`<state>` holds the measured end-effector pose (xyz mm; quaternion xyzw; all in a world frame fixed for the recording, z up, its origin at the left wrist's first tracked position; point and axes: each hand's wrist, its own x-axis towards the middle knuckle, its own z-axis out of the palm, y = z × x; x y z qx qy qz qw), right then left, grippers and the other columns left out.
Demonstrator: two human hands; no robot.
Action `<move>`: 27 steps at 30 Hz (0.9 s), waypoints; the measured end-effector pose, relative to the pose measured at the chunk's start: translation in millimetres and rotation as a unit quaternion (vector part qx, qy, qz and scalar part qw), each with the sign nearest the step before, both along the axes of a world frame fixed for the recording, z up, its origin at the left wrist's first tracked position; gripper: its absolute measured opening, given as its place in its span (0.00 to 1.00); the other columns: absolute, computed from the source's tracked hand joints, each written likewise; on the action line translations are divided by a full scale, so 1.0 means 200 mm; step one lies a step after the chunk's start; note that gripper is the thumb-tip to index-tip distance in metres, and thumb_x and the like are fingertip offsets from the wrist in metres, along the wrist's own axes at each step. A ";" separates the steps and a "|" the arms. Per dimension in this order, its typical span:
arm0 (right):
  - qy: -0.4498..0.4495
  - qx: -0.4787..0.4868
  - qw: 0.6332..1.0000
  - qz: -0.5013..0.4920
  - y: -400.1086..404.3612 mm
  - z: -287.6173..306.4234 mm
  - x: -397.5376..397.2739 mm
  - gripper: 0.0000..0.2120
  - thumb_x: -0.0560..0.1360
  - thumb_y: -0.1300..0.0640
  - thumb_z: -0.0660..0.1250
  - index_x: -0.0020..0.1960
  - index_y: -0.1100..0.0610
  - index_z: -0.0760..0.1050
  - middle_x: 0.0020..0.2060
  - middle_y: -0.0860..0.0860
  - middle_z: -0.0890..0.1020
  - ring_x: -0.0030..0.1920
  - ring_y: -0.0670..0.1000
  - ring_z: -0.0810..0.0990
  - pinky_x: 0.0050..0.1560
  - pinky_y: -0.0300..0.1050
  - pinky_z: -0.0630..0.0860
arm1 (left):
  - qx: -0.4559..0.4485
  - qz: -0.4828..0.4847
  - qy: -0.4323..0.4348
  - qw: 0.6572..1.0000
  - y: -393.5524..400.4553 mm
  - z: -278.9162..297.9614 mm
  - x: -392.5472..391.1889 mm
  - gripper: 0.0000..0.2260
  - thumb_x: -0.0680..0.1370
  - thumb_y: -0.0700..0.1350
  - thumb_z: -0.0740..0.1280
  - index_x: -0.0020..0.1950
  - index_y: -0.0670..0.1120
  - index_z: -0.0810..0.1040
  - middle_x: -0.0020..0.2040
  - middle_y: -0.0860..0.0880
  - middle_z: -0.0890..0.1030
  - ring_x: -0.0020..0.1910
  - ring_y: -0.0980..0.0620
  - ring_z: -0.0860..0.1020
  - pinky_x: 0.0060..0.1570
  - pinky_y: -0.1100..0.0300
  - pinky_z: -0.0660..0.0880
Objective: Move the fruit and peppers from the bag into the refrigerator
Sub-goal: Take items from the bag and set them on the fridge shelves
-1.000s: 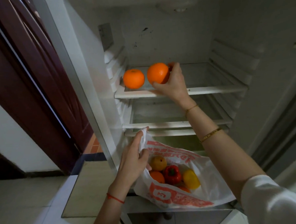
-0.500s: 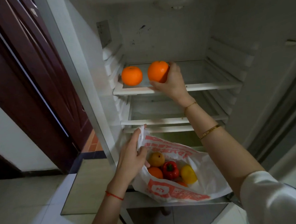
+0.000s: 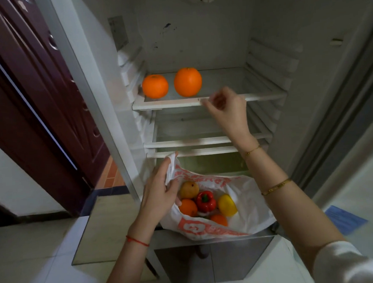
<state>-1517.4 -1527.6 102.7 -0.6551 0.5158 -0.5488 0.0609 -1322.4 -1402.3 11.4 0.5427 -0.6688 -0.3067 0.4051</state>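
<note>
Two oranges stand side by side on the refrigerator's top shelf (image 3: 254, 96): a flatter one (image 3: 155, 86) at the left and a rounder one (image 3: 188, 82) to its right. My right hand (image 3: 228, 111) hangs empty just in front of the shelf edge, fingers loosely curled and apart. A white plastic bag with red print (image 3: 245, 205) rests at the fridge's lower ledge. My left hand (image 3: 159, 192) pinches its left handle and holds it open. Inside lie a brownish pear (image 3: 188, 189), a red pepper (image 3: 206, 201), a yellow fruit (image 3: 227, 205) and two oranges (image 3: 188, 207).
Two bare glass shelves (image 3: 192, 142) sit below the top one. The open fridge door edge (image 3: 87, 86) runs down the left. A dark red wooden door (image 3: 31, 89) stands further left. The closed lower compartment (image 3: 215, 261) is under the bag. A blue cloth (image 3: 345, 218) lies on the floor right.
My right hand let go of the rounder orange, which now stands on the top shelf, and pulled back toward me and down. My left hand keeps hold of the bag.
</note>
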 end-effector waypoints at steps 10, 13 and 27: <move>0.126 0.278 0.937 0.170 0.39 -0.54 -0.10 0.14 0.76 0.49 0.70 0.37 0.56 0.83 0.31 0.49 0.84 0.30 0.45 0.82 0.36 0.40 0.80 | -0.005 0.005 -0.034 0.999 0.10 -0.09 -0.02 0.28 0.80 0.35 0.62 0.75 0.57 0.61 0.41 0.48 0.77 0.26 0.56 0.74 0.26 0.67 0.70; 0.291 0.346 0.880 0.142 0.43 -0.72 -0.13 0.13 0.76 0.45 0.68 0.41 0.52 0.84 0.38 0.47 0.84 0.37 0.45 0.78 0.41 0.43 0.75 | -0.010 0.019 -0.047 0.999 0.13 -0.11 0.00 0.27 0.79 0.35 0.63 0.76 0.52 0.64 0.36 0.50 0.74 0.24 0.58 0.71 0.25 0.66 0.68; 0.391 0.459 0.788 0.123 0.52 -1.34 -0.12 0.19 0.79 0.52 0.63 0.69 0.56 0.70 0.67 0.55 0.72 0.66 0.57 0.72 0.62 0.45 0.72 | 0.013 0.004 -0.037 0.999 0.19 -0.19 0.03 0.26 0.75 0.46 0.61 0.72 0.62 0.62 0.51 0.45 0.81 0.30 0.45 0.81 0.33 0.43 0.80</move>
